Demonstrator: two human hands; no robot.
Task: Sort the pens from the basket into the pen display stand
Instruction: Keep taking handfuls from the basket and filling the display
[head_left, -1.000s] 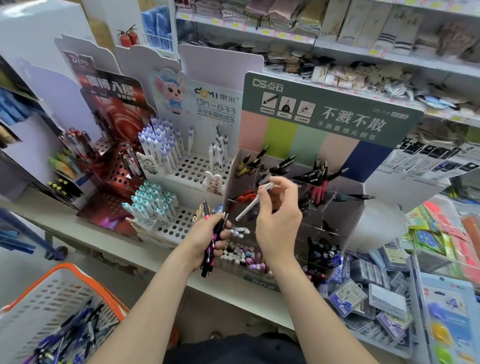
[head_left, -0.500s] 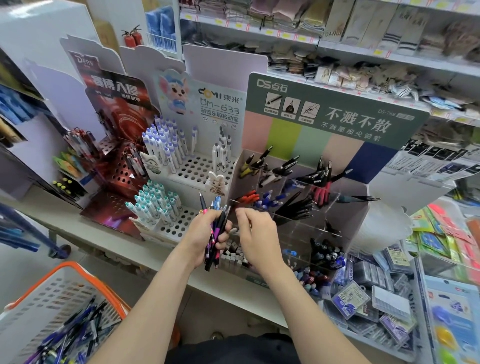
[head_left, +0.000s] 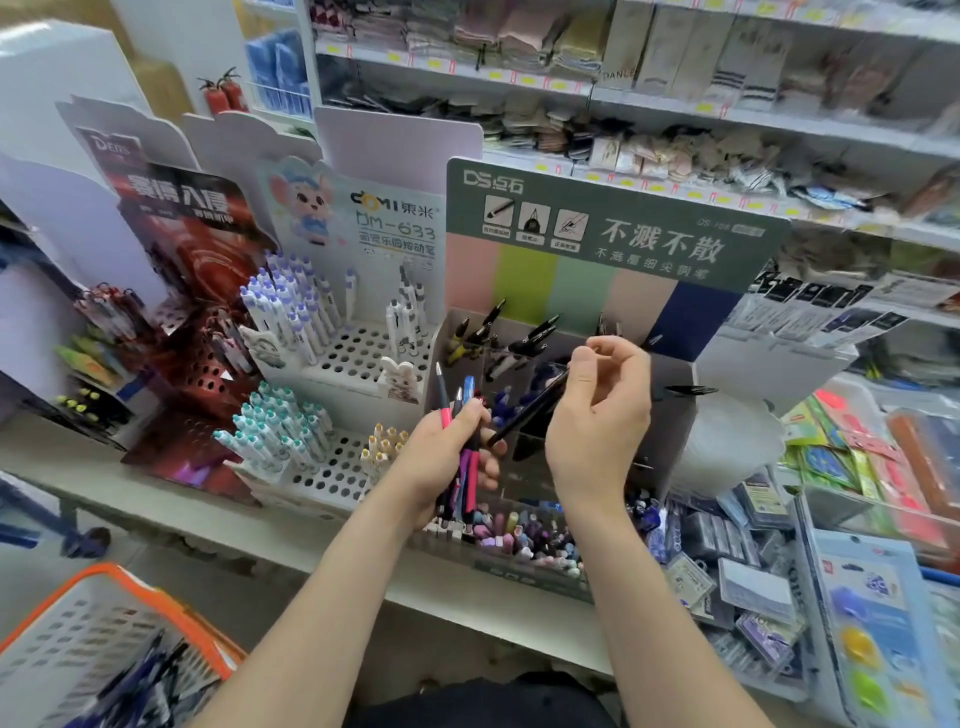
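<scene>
Pens (head_left: 467, 457) of mixed colours stand as a bundle in the left hand (head_left: 441, 467), whose fingers are curled round them, just in front of the pen display stand (head_left: 672, 431). The right hand (head_left: 597, 410) pinches one black pen (head_left: 527, 408) by its upper end, tilted, before the stand's compartments. More pens lie in the basket (head_left: 171, 608) at lower left. I judge the step to be placing this single pen. Next it needs the compartment holding matching black pens, then a careful lowering between its neighbours.
</scene>
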